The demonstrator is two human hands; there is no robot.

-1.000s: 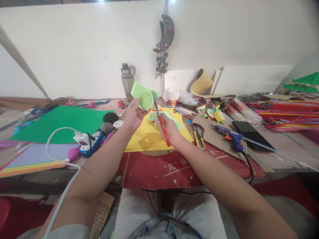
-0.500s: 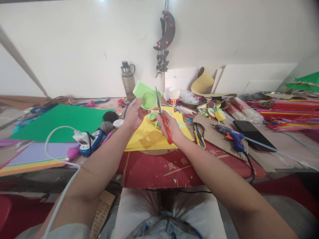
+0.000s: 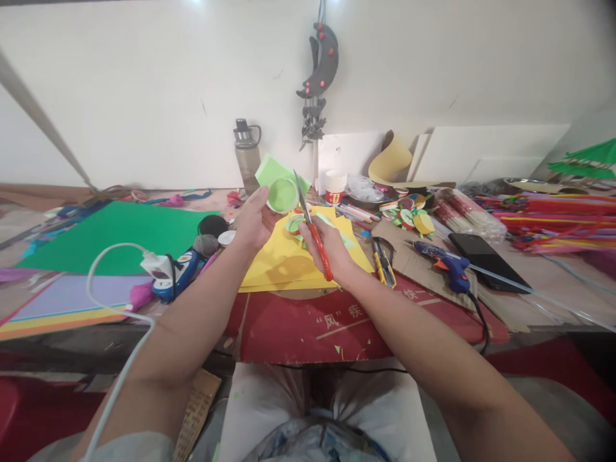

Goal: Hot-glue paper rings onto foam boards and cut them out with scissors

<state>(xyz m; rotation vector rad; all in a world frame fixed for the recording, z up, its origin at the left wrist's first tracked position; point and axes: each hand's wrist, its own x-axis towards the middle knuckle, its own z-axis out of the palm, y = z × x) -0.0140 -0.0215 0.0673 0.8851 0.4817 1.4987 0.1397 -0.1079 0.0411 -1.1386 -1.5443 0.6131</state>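
My left hand [image 3: 256, 217] is closed on a light green sheet of paper [image 3: 267, 168], raised above the table. Against that sheet sits a shallow round piece with a pale rim [image 3: 283, 196], green inside. Scissors with red handles [image 3: 321, 250] are gripped in my right hand [image 3: 333, 245], blades pointing up beside the right side of the round piece. Whether the blades touch the paper, I cannot tell. Beneath the hands are yellow sheets [image 3: 269, 264], with another small green round piece [image 3: 294, 224] and green scraps, partly hidden by my right hand.
A yellow utility knife [image 3: 384, 263], a blue glue gun [image 3: 455, 269] and a black phone [image 3: 488, 260] lie to the right. Behind stand a bottle [image 3: 248, 154] and a paper cup [image 3: 335, 187]. Left are a green sheet [image 3: 129, 234] and a power strip [image 3: 178, 276] with a white cable.
My left hand has shifted slightly left with the green paper and round piece. The scissors' blade tips have also swung a little left.
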